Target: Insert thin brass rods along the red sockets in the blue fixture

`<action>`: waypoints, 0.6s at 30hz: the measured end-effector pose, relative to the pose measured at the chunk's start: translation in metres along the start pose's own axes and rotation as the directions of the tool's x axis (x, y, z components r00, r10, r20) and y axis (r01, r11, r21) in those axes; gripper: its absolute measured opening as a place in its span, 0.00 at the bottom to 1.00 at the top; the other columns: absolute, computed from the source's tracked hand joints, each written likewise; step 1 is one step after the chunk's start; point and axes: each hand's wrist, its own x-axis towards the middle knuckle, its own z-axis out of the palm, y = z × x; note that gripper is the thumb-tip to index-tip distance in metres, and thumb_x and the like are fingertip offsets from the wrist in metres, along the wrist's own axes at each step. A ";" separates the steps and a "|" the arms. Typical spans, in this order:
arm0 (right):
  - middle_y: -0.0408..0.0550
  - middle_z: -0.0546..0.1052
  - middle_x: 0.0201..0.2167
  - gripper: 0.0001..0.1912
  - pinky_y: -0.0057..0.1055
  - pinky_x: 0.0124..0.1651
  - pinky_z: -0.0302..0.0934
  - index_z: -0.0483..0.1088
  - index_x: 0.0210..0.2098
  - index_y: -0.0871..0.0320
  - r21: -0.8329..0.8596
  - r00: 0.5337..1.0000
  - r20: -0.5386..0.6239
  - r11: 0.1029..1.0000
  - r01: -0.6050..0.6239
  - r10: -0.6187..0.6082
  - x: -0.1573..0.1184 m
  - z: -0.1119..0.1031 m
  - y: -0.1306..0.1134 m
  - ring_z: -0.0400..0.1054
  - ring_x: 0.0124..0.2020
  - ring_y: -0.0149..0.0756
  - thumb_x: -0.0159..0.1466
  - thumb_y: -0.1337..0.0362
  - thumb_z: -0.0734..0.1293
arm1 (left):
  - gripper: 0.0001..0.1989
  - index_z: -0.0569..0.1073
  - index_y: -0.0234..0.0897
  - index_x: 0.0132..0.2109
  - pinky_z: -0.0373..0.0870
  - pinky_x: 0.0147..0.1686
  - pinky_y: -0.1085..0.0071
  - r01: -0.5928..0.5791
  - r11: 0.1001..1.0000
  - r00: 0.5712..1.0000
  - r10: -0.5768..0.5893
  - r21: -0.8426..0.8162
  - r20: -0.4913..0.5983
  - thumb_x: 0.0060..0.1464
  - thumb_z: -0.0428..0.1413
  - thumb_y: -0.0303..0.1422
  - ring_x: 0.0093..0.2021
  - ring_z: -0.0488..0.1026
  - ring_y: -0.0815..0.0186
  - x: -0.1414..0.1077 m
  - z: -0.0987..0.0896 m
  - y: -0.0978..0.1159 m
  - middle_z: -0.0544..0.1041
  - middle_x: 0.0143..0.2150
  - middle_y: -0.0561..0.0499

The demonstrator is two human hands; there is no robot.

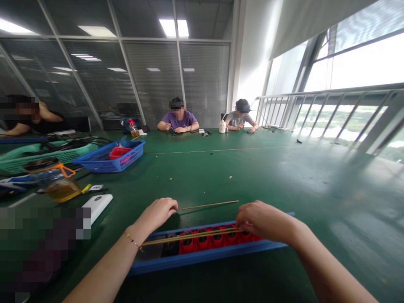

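My left hand [160, 210] is closed in a pinch at the near end of a thin wooden stick [208, 205], which slants a little above or along the green table. My right hand [257, 216] has its fingers closed on a few more thin wooden sticks [192, 235]. These stretch leftward over a long blue tray [205, 256], towards my left wrist. In the tray stands a row of red square pieces [203, 240] with dark centres, and a dark grey part lies at its left end. My right fingers hide the tray's right portion.
At the left are a blue basket [104, 162] holding a red container [119, 152], a green basket [69, 147] with cables, a jar [61, 181] of amber liquid and a white device [101, 206]. Co-workers [178, 118] sit along the far side; a white bottle [222, 126] stands there.
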 end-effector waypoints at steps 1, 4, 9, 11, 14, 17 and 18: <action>0.46 0.76 0.31 0.13 0.26 0.37 0.58 0.74 0.34 0.55 -0.010 1.000 -0.005 1.000 0.000 0.000 0.001 0.001 0.000 0.69 0.34 0.35 0.61 0.67 0.58 | 0.09 0.73 0.42 0.33 0.62 0.35 0.72 -0.008 1.000 1.000 0.009 -0.009 0.010 0.53 0.48 0.32 0.35 0.71 0.65 0.000 0.001 0.000 0.74 0.34 0.52; 0.46 0.75 0.32 0.12 0.27 0.37 0.57 0.73 0.33 0.55 -0.052 0.999 -0.033 0.999 0.008 -0.010 0.002 0.001 0.000 0.69 0.34 0.35 0.61 0.66 0.58 | 0.08 0.73 0.42 0.33 0.63 0.36 0.73 -0.017 0.999 0.998 0.019 -0.042 0.054 0.53 0.49 0.33 0.36 0.71 0.66 0.001 0.004 0.000 0.74 0.35 0.52; 0.45 0.73 0.33 0.11 0.26 0.33 0.55 0.69 0.33 0.55 -0.089 0.990 -0.135 0.995 -0.047 0.035 -0.005 -0.013 0.000 0.67 0.32 0.32 0.62 0.68 0.56 | 0.08 0.73 0.40 0.34 0.63 0.36 0.73 -0.001 0.998 0.997 0.006 -0.069 0.074 0.52 0.49 0.33 0.35 0.70 0.66 0.002 0.008 -0.002 0.74 0.35 0.51; 0.44 0.72 0.31 0.09 0.26 0.33 0.54 0.68 0.32 0.55 -0.079 0.981 -0.173 0.991 -0.105 0.090 -0.013 -0.021 0.006 0.67 0.31 0.32 0.62 0.67 0.56 | 0.08 0.73 0.41 0.34 0.63 0.35 0.74 0.004 0.997 0.997 0.001 -0.075 0.073 0.51 0.49 0.33 0.35 0.70 0.66 0.002 0.008 -0.002 0.74 0.35 0.51; 0.42 0.73 0.27 0.06 0.26 0.31 0.54 0.67 0.31 0.54 -0.056 0.956 -0.208 0.973 -0.223 0.207 -0.031 -0.031 0.022 0.66 0.28 0.32 0.61 0.64 0.58 | 0.08 0.73 0.41 0.34 0.62 0.34 0.74 0.013 0.997 0.997 -0.007 -0.080 0.074 0.51 0.49 0.33 0.35 0.70 0.66 0.002 0.008 -0.002 0.75 0.34 0.52; 0.42 0.74 0.27 0.07 0.27 0.29 0.53 0.67 0.31 0.53 -0.054 0.924 -0.236 0.946 -0.321 0.300 -0.048 -0.036 0.040 0.66 0.27 0.33 0.60 0.63 0.58 | 0.07 0.73 0.41 0.33 0.62 0.35 0.73 0.002 0.997 0.998 0.003 -0.076 0.060 0.51 0.49 0.33 0.35 0.70 0.66 0.001 0.007 0.000 0.75 0.34 0.52; 0.43 0.74 0.27 0.07 0.27 0.29 0.53 0.68 0.31 0.53 -0.062 0.916 -0.240 0.937 -0.344 0.320 -0.051 -0.036 0.045 0.67 0.27 0.34 0.60 0.62 0.59 | 0.07 0.72 0.41 0.33 0.62 0.35 0.73 -0.003 0.997 0.999 0.007 -0.072 0.054 0.51 0.49 0.32 0.35 0.70 0.66 0.000 0.006 0.001 0.75 0.34 0.52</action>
